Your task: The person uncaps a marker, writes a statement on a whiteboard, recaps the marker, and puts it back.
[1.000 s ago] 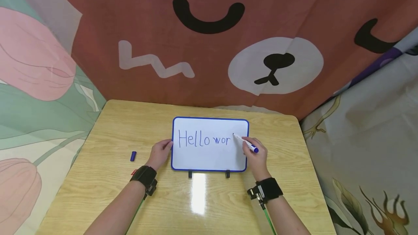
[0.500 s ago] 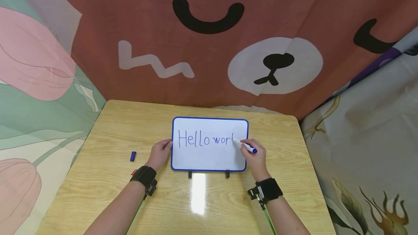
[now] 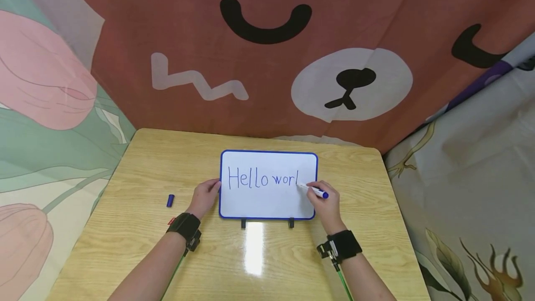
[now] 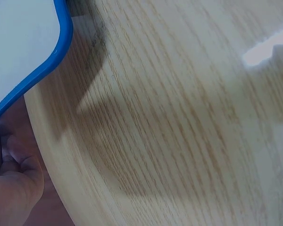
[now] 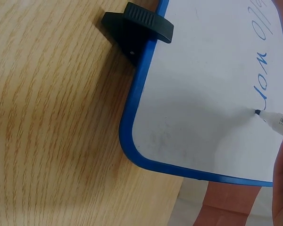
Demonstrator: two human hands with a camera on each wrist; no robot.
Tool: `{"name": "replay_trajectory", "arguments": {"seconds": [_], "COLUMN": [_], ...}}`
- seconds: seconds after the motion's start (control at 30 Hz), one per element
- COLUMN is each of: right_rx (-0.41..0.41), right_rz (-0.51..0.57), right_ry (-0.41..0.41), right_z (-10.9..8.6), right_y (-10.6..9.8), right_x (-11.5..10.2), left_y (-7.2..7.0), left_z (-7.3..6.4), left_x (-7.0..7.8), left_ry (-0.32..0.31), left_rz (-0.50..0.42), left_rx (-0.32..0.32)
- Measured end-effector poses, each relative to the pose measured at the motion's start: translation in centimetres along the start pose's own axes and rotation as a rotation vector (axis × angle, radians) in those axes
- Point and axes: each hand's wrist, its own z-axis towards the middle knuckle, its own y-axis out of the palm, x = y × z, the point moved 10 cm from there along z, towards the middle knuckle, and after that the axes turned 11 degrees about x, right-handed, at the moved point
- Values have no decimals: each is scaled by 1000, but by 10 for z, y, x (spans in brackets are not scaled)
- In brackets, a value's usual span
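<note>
A small whiteboard (image 3: 267, 203) with a blue frame stands propped on the table, with "Hello worl" handwritten across it in blue. My left hand (image 3: 205, 197) holds its left edge, and the fingers are partly hidden behind the frame in the left wrist view. Between the thumb and fingers of my right hand (image 3: 327, 203) is a white marker (image 3: 314, 190) with a blue end. Its dark tip touches the board at the foot of the letter l, as the right wrist view shows. A blue marker cap (image 3: 170, 200) lies on the table left of my left hand.
Black feet (image 3: 291, 222) support the board's lower edge on the wooden table (image 3: 200, 264). Behind the table hangs a brown curtain (image 3: 267, 120) with a bear design. Patterned cloth (image 3: 472, 189) hangs at the right. Both wrists wear black straps with green cables.
The marker tip has moved from above the line of writing down onto it, leaving a vertical stroke, the l after "wor". The left hand and the cap stay in place.
</note>
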Motion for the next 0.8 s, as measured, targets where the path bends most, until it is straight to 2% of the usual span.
{"name": "replay_trajectory", "arguments": {"seconds": [0.13, 0.8], "right_rx": [3, 16], "right_rz": [3, -19], "right_ry": [-15, 28], "right_z": [-1, 0], "right_y": [-1, -6], "right_x": [1, 1], "left_y": [0, 1], "left_z": [0, 2], "left_x": [0, -1], "left_ry": [-4, -8], "left_rz": [-1, 26], "left_rx": [-2, -2]}}
